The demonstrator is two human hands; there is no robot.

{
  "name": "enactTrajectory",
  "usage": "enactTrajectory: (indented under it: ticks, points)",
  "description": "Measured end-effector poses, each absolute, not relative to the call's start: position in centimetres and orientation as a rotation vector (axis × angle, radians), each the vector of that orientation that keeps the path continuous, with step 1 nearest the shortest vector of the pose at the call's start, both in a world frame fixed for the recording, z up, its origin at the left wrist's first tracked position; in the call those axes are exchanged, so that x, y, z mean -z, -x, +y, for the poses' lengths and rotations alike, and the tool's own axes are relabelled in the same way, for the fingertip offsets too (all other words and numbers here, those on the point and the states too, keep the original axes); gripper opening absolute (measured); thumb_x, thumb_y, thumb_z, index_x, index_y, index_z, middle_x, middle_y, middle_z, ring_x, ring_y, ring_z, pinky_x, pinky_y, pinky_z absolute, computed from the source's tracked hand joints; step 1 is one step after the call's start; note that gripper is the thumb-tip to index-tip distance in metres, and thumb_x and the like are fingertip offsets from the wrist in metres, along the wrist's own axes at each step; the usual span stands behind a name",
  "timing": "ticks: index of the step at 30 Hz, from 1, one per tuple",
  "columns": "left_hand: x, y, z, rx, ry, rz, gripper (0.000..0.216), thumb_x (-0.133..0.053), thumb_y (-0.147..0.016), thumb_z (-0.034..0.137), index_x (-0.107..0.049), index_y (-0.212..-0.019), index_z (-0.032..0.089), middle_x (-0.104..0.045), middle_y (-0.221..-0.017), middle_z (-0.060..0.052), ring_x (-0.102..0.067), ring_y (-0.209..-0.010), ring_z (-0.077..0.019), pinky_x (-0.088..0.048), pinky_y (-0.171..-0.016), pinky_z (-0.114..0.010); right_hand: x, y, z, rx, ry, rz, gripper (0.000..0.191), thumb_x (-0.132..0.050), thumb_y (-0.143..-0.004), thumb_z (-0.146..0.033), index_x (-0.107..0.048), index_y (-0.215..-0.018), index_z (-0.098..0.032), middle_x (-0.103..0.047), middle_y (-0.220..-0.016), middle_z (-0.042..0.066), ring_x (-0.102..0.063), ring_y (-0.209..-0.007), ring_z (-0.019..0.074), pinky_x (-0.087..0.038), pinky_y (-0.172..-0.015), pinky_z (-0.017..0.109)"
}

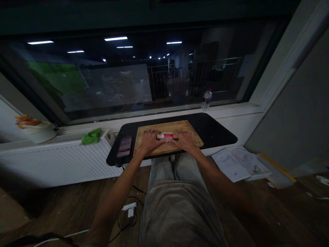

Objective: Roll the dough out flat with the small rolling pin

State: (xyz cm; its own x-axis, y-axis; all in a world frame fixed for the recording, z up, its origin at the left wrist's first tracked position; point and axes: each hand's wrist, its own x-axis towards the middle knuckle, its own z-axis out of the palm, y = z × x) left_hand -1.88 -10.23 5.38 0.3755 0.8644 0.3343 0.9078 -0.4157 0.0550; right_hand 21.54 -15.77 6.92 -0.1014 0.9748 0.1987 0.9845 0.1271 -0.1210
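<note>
red-labelled tube (pixel 168 136), lying crosswise over the middle of the wooden board (pixel 177 125), its print too small and dim for reading. at its left end, the left hand (pixel 151 140); at its right end, the right hand (pixel 184 140). both palm-down over the board, fingers spread toward the far edge, thumbs drawn in toward each other by the near side of the tube. neither balled into a fist, each seemingly in touch with its own end; whether truly grasping or merely pressing, cannot tell.

under the board, a black tabletop (pixel 218 132) with rounded corners, showing widest to the right of it. just left of the board, on the same black surface, a flat slab (pixel 125 146) with a pixelated face. farther left of the board, a crumpled green cloth (pixel 92 136) on top of a white ribbed radiator (pixel 77 161). beyond the board and to its right, a clear bottle (pixel 207 99), upright on the window ledge, with a dark window (pixel 128 82) behind. right of the board and lower, a white box (pixel 239 163). below the board and to its left, a white plug block (pixel 130 207) among dark cables on the brown floor.
</note>
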Motion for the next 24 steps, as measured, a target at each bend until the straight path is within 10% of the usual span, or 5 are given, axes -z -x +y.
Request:
enactTrajectory:
  ticks: [24]
  points:
    - [-5.3, 2.0, -10.1, 0.494, 2.518, -1.592, 0.067, -0.072, -0.099, 0.081, -0.084, -0.134, 0.025, -0.083, -0.132, -0.017, -0.075, -0.126, -0.0387, -0.049, -0.113, -0.046, -7.1, -20.9, -15.4, 0.065, 1.959, -2.177, 0.076, -0.06, -0.105, -0.083, -0.078, -0.147, -0.023, -0.079, -0.144, 0.017, -0.073, -0.132, 0.0371, -0.053, -0.115, 0.046]
